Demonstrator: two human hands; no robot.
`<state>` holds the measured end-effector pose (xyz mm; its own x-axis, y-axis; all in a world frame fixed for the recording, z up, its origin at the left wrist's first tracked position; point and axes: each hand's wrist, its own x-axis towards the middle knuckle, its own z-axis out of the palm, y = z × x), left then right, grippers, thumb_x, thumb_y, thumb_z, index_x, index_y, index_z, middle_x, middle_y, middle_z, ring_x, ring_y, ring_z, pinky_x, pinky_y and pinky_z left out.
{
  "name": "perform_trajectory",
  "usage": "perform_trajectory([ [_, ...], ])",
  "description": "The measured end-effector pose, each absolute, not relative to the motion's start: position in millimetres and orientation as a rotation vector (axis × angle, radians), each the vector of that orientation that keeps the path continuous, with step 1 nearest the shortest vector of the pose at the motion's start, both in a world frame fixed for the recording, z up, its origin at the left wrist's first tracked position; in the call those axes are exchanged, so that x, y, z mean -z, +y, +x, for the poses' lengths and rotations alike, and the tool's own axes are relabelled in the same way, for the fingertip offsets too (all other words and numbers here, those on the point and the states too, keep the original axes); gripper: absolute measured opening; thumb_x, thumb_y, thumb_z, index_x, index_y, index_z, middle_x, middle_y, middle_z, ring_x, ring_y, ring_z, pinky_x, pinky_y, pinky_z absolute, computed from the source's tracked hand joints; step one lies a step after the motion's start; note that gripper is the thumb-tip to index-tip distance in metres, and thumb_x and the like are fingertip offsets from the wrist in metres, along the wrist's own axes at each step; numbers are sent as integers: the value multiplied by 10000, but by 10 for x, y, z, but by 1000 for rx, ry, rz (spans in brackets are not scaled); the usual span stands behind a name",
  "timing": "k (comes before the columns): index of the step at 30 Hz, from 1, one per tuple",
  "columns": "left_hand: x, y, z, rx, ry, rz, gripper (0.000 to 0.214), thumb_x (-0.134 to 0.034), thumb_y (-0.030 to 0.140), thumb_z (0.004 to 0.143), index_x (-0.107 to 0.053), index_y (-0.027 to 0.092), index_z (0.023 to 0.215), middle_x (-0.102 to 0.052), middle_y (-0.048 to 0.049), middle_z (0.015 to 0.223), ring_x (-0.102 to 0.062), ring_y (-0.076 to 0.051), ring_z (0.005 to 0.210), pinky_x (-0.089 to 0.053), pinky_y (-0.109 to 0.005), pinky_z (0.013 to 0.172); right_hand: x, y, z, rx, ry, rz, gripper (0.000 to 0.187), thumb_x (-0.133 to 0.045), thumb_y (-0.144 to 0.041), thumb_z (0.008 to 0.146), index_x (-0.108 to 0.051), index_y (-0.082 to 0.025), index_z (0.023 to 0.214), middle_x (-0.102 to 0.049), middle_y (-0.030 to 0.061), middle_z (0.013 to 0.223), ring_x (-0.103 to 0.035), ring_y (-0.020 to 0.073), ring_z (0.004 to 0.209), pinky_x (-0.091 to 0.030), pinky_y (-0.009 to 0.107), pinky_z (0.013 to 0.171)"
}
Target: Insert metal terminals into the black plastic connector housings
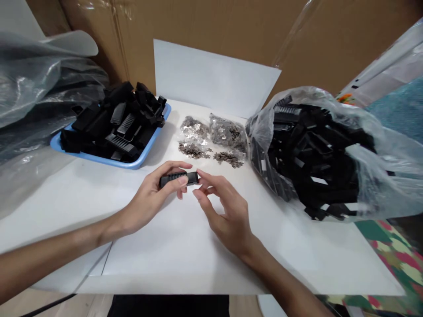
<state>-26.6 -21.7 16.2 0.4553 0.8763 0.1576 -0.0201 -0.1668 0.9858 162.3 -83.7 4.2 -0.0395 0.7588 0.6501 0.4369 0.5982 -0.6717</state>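
Observation:
My left hand (155, 185) is closed around a black ribbed plastic housing (192, 177), its thumb pressed on the near side. The housing lies level above the white table, and its right end sticks out past the thumb. At that end is my right hand (224, 209), with index finger and thumb apart and the index fingertip at the housing's tip. Whether the fingertip touches it is hard to tell. Beyond the hands lie two loose piles of small metal pieces, a left pile (192, 150) and a right pile (229, 158).
A blue tray (139, 164) heaped with black plastic parts stands at the left, beside crumpled clear plastic (29, 101). Two small bags of metal pieces (228, 132) lie behind the piles. At the right, a large clear bag (380, 176) holds many black parts. Cardboard (214, 22) rises behind.

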Motion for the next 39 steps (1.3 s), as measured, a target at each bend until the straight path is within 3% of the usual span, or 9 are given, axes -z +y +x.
perform_trajectory([
  [4, -148, -203, -271, -895, 792, 1555, 336, -686, 446, 1026, -748, 219, 1265, -749, -56, 1071, -638, -125, 756, -564, -295, 784, -4, -827, 1615, -236, -1692, -1037, 399, -615, -104, 1039, -619, -254, 1409, -708, 42, 1016, -687, 156, 867, -643, 317, 810],
  [9, -190, -200, -250, -861, 793, 1611, 365, -690, 435, 1018, -732, 209, 1302, -676, -2, 834, -598, -123, 710, -535, -280, 745, 26, -833, 1636, -207, -1735, -1109, 313, -541, -135, 1077, -614, -241, 1362, -739, 54, 1008, -724, 182, 865, -644, 347, 814],
  [15, -226, -203, -286, -791, 807, 1638, 417, -684, 464, 1021, -715, 238, 1370, -654, -4, 851, -563, -113, 705, -510, -245, 684, 38, -796, 1720, -170, -1788, -1085, 316, -439, -114, 1100, -607, -230, 1342, -737, 40, 940, -720, 170, 786, -641, 339, 804],
  [20, -229, -102, -372, -620, 677, 1683, 398, -649, 447, 1041, -733, 232, 1365, -755, -79, 1035, -626, -135, 766, -522, -245, 650, 57, -794, 1864, -391, -1836, -997, 241, -507, -163, 1098, -639, -248, 1280, -760, 25, 960, -746, 150, 775, -651, 319, 785],
  [23, -244, -4, -429, -523, 619, 1742, 388, -627, 460, 1046, -762, 221, 1321, -751, -72, 990, -636, -140, 747, -537, -255, 650, 26, -777, 1936, -570, -1821, -985, 190, -536, -222, 1098, -666, -236, 1236, -771, 32, 982, -744, 142, 766, -644, 299, 746],
  [27, -279, 95, -501, -483, 646, 1945, 334, -659, 438, 1026, -785, 239, 1263, -763, -66, 1038, -706, -171, 870, -574, -280, 788, -72, -599, 2040, -810, -1842, -1070, 228, -558, -367, 1102, -711, -209, 1162, -776, 46, 958, -747, 169, 850, -620, 305, 781],
  [32, -278, 86, -518, -603, 717, 2050, 321, -707, 385, 977, -748, 215, 1246, -793, -87, 1184, -749, -228, 1055, -590, -327, 942, 18, -226, 2018, -291, -2051, -1388, 382, -461, -332, 1117, -653, -220, 1428, -675, 156, 1250, -622, 280, 1121, -556, 477, 977],
  [35, -268, 48, -502, -582, 749, 2059, 331, -701, 377, 969, -734, 200, 1248, -811, -84, 1163, -764, -240, 1044, -596, -324, 909, 159, -107, 1908, -19, -2223, -1520, 449, -450, -349, 1115, -615, -207, 1507, -568, 212, 1416, -521, 342, 1234, -499, 559, 1061],
  [39, -284, 12, -488, -582, 753, 2067, 328, -685, 379, 974, -717, 202, 1248, -804, -81, 1199, -764, -235, 1047, -593, -307, 838, 273, -105, 1826, 151, -2275, -1503, 426, -436, -329, 1121, -645, -237, 1481, -523, 191, 1524, -486, 347, 1279, -450, 561, 1113],
])
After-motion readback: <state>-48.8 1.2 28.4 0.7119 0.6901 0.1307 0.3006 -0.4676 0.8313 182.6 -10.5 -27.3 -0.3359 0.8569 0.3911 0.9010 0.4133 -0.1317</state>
